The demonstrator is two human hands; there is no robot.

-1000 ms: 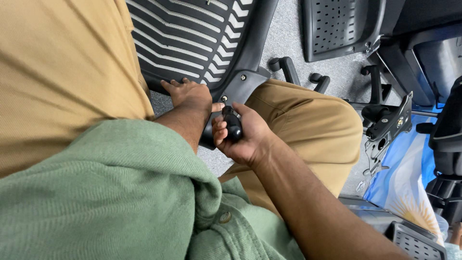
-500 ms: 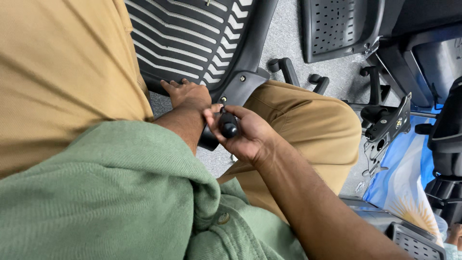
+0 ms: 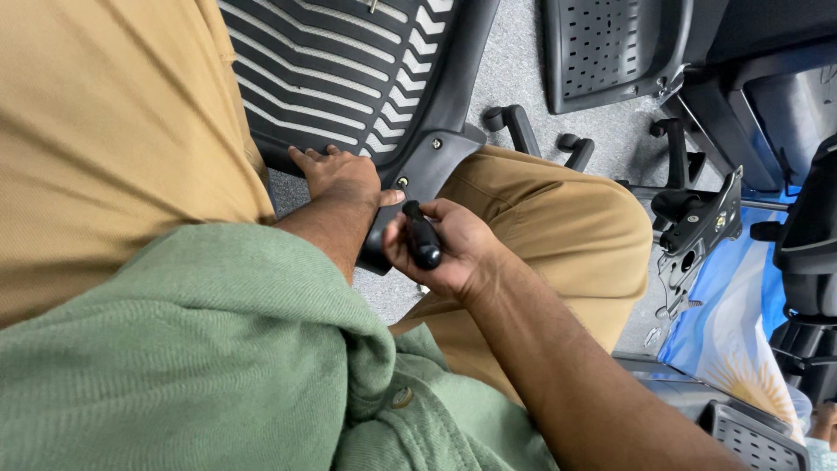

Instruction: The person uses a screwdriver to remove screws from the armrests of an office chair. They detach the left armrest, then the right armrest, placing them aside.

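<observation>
a grey speckled carpet floor (image 3: pixel 514 78) is seen between scattered black chair parts; a perforated black panel (image 3: pixel 610 48) lies at the top, a metal seat mechanism (image 3: pixel 702 227) to the right, and a blue and white cloth with a sun motif (image 3: pixel 732 323) beyond it; two black armrest pieces (image 3: pixel 523 126) are laid on the floor by the knee; much of the view is filled by tan trousers and a green shirt, and the lower part of the slatted black chair back (image 3: pixel 349 70) is cut off behind the leg; the left hand (image 3: pixel 342 174) is pressed flat on the chair back's lower frame, fingers spread, grasping nothing; the right hand (image 3: pixel 440 244) is clenched around a black screwdriver handle (image 3: pixel 422 235), held just below a screw (image 3: pixel 402 182) in the frame bracket; the shaft and tip are hidden, so contact with the screw cannot be made out.
</observation>
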